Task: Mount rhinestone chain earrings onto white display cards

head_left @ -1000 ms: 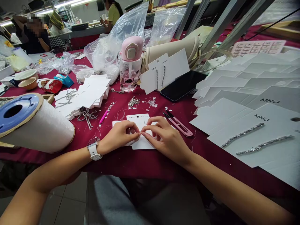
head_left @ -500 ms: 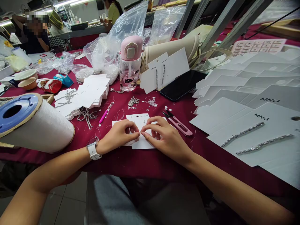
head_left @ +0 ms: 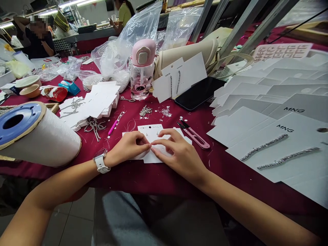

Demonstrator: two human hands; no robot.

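Note:
My left hand and my right hand rest on a small white card lying on the dark red tablecloth. The fingertips of both hands pinch together at one spot over the card; what they grip is too small to make out. A white watch is on my left wrist. Pink thread snips lie just right of my right hand. A pink pen-like tool lies left of the card.
A big white thread cone lies at the left. Stacks of white cards with silver chains, a pink-capped bottle, a black phone and plastic bags stand behind. Finished MNG cards spread at right. Other people sit at the far tables.
Both hands have shifted slightly left on the card, and the pinch point moved with them. Nothing else has moved.

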